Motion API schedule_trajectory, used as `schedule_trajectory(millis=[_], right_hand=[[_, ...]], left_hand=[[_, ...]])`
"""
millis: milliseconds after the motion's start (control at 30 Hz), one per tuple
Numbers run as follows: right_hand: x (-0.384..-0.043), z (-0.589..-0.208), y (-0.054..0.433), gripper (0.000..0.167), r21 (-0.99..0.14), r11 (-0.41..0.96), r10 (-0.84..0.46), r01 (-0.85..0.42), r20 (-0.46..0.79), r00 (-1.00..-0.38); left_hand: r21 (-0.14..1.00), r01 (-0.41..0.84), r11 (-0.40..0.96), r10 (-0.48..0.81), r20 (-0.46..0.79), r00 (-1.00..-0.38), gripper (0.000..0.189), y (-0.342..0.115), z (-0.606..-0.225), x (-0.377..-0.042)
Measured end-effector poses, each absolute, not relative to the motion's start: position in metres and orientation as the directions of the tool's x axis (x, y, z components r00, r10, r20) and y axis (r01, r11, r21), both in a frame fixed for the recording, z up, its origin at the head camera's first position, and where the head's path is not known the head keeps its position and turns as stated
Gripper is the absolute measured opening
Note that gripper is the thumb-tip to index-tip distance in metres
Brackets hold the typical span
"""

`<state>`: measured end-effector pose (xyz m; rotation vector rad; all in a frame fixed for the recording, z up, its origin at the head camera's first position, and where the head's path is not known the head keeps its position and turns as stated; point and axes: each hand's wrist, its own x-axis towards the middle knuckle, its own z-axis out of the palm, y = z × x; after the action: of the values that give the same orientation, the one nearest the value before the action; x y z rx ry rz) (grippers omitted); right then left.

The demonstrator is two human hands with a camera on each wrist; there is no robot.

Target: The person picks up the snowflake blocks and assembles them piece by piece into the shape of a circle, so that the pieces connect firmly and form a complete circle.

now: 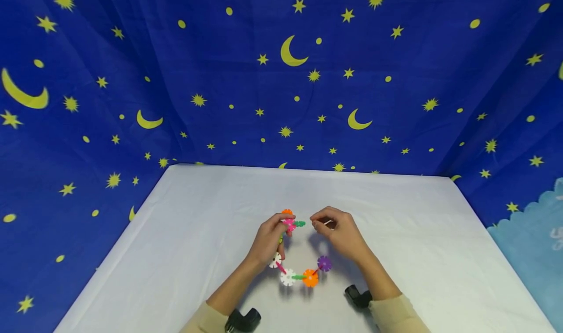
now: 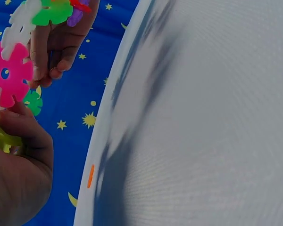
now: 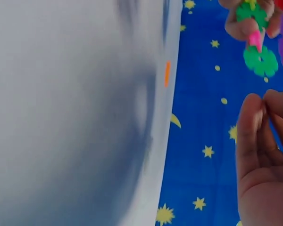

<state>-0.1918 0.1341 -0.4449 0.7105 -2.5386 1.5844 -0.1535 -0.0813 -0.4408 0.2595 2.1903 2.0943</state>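
Observation:
A curved chain of notched plastic snowflake discs hangs from my left hand [image 1: 269,240], whose thumb and fingers pinch its pink disc [image 1: 289,224]. A green disc [image 1: 299,224] sticks out from the pink one toward my right hand [image 1: 340,230]. Lower down, the chain runs through a white disc [image 1: 288,277] and an orange disc [image 1: 310,277] to a purple disc [image 1: 324,263] at its end. My right hand is a short way right of the green disc. Its thumb and fingertips come together in the right wrist view, with nothing visible between them.
A flat orange piece [image 2: 90,176] lies on the white-covered table [image 1: 211,215]. Behind the table hangs a blue cloth [image 1: 246,83] with yellow stars and moons. Black devices [image 1: 243,320] show near both wrists, and a light blue cloth [image 1: 532,235] is at the right.

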Motion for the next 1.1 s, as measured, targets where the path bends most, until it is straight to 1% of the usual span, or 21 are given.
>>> schedule_trajectory(millis=[67, 233, 467, 567, 633, 767, 900, 1000, 1100], right_hand=[[-0.195, -0.445, 0.14, 0.013, -0.845, 0.378, -0.321, -0.377, 0.262, -0.91], [-0.207, -0.451, 0.153, 0.012, -0.826, 0.464, -0.296, -0.32, 0.196, -0.935], [-0.217, -0.46, 0.163, 0.027, -0.719, 0.639, -0.333, -0.272, 0.061, -0.941], [-0.219, -0.463, 0.165, 0.033, -0.668, 0.698, -0.338, -0.259, 0.011, -0.941], [-0.219, -0.465, 0.166, 0.035, -0.633, 0.726, -0.348, -0.269, -0.001, -0.938], [-0.219, -0.468, 0.166, 0.028, -0.586, 0.755, -0.356, -0.295, 0.012, -0.934], [-0.22, -0.471, 0.166, 0.02, -0.583, 0.755, -0.357, -0.3, 0.018, -0.934], [-0.219, -0.472, 0.166, 0.02, -0.603, 0.74, -0.365, -0.299, 0.013, -0.931], [-0.219, -0.472, 0.166, 0.018, -0.662, 0.691, -0.368, -0.291, 0.025, -0.929]], left_hand=[[0.998, 0.05, 0.029, 0.187, 0.044, -0.981, 0.027, -0.08, -0.432, -0.15], [0.999, 0.045, 0.027, 0.189, 0.04, -0.981, 0.026, -0.08, -0.434, -0.15], [0.999, 0.02, 0.026, 0.18, 0.015, -0.983, 0.024, -0.081, -0.46, -0.163], [1.0, 0.003, 0.013, 0.169, 0.001, -0.986, 0.026, -0.08, -0.465, -0.164], [1.0, -0.003, 0.01, 0.167, -0.005, -0.986, 0.029, -0.08, -0.466, -0.164], [1.0, -0.013, 0.002, 0.175, -0.013, -0.985, 0.03, -0.08, -0.466, -0.163], [1.0, -0.016, 0.01, 0.187, -0.017, -0.982, 0.027, -0.081, -0.466, -0.163], [1.0, -0.02, 0.016, 0.198, -0.023, -0.98, 0.025, -0.081, -0.465, -0.163], [1.0, -0.023, 0.02, 0.206, -0.026, -0.978, 0.024, -0.08, -0.458, -0.16]])
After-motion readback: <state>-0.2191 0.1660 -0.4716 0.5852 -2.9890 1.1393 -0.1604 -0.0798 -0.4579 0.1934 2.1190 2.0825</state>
